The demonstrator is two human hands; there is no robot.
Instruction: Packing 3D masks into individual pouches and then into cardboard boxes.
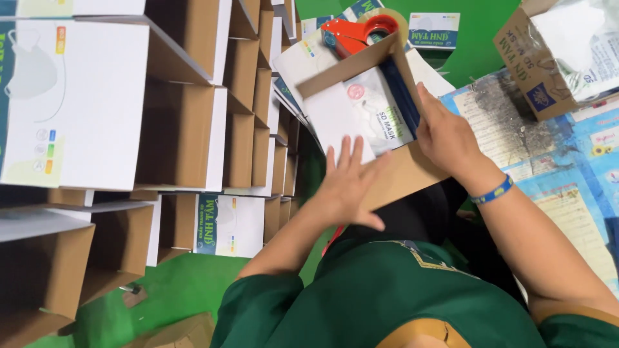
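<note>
A small cardboard box (403, 177) rests on my lap, its flaps open, with a clear pack of white masks (371, 116) lying in it. My left hand (351, 183) lies flat with fingers spread on the pack and the near flap. My right hand (445, 138) grips the box's right side by the blue edge. A blue wristband (493, 191) is on my right wrist. I wear a green top (380, 290).
Rows of open white-and-brown cartons (187, 129) stand stacked at the left. A red tape dispenser (354, 32) lies just beyond the box. At the top right sits a brown carton (535, 64) of bagged masks on a printed sheet (567, 167). The floor is green (167, 290).
</note>
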